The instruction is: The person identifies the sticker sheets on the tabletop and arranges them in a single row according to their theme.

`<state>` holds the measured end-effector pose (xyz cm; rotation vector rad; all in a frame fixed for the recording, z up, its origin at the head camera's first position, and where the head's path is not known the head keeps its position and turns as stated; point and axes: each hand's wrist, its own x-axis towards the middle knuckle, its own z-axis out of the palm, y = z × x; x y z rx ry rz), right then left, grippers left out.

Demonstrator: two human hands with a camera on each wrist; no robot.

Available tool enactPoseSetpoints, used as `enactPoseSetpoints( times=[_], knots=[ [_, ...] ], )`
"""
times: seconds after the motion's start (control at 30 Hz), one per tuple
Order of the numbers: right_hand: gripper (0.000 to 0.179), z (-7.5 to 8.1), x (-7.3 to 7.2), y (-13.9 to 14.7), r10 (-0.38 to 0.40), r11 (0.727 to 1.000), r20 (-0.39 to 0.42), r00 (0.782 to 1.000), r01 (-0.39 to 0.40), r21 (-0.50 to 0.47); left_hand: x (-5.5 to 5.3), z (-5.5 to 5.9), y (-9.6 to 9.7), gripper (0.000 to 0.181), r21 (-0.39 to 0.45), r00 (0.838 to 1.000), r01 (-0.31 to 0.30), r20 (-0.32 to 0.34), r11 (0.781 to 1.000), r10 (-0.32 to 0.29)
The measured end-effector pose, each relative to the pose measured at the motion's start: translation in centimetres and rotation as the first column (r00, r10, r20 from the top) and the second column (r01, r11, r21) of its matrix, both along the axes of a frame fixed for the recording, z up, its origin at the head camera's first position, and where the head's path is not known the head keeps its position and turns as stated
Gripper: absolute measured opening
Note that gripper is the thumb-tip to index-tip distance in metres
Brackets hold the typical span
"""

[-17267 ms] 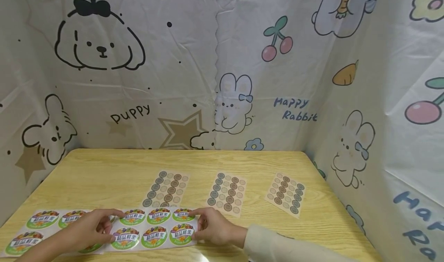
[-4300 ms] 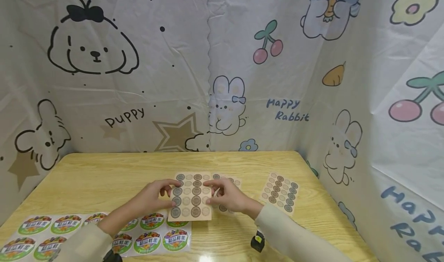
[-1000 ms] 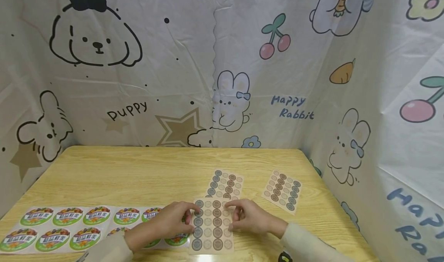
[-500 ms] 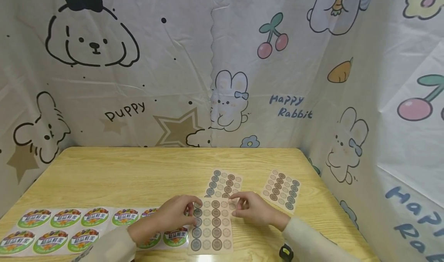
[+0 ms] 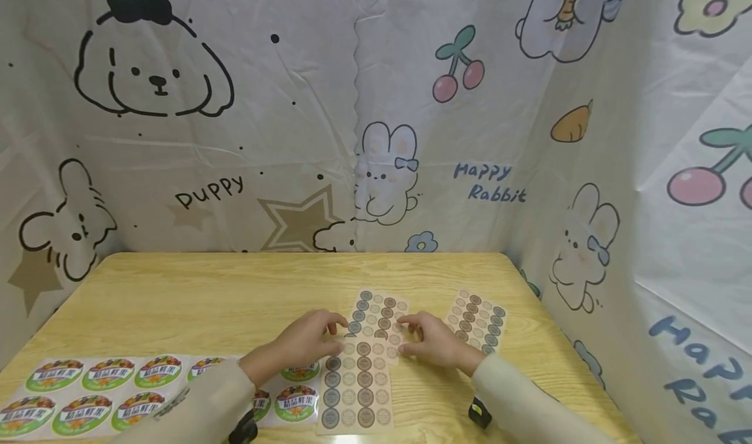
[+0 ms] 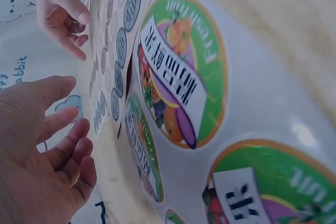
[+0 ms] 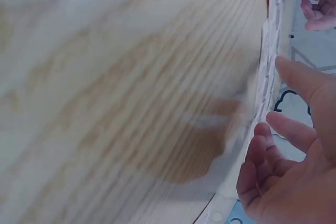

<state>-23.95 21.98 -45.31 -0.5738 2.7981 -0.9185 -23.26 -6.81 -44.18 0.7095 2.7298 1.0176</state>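
Near dotted sheet (image 5: 356, 385): flat at lower centre of the frame, columns of blue-grey, brown and pale circles. Half a second ago the fingers were at its upper corners; now it lies without a grip on it. Its left edge meets the right end of the fruit-label sheeting (image 5: 161, 386), which runs across the lower left; whether it overlaps or only abuts, cannot tell. Its top edge appears to cover the bottom of the middle dotted sheet (image 5: 376, 307), just above it in the frame.

Hands have shifted upward in the frame. Left hand (image 5: 305, 336): fingers loosely bent and spread, nothing held; thumb over the near sheet's upper left corner, forefinger just beside the middle sheet's left edge. Left wrist view shows the gap between thumb and fingers. Right hand (image 5: 437, 343): also loose, thumb and forefinger apart, at the middle sheet's right edge; actual contact too fine to judge.

Reading of the change: placing of the near sheet looks finished, attention now on the middle one, which lies flat and a little askew on the table (image 5: 205, 294).

Third dotted sheet (image 5: 478, 320): right of centre, tilted, partly behind the right hand, apparently untouched. Black object with a yellow patch (image 5: 480, 412) below the right sleeve (image 5: 529, 398).
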Motion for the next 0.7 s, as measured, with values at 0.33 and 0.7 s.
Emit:
enactPoseSetpoints(
  times=[0.33,0.7],
  knots=[
    [0.053,-0.6,-1.8,-0.4,-0.065,0.985,-0.114,0.991,0.082,0.154,-1.9,-0.4,0.5,0.033,-0.018,0.998,-0.062,-0.004,0.998,0.062],
    [0.048,-0.2,-4.7,-0.4,-0.089,0.983,-0.055,0.994,0.097,0.156,-3.7,-1.2,0.5,0.038,-0.04,0.995,-0.101,0.011,0.994,0.101]
  ],
)
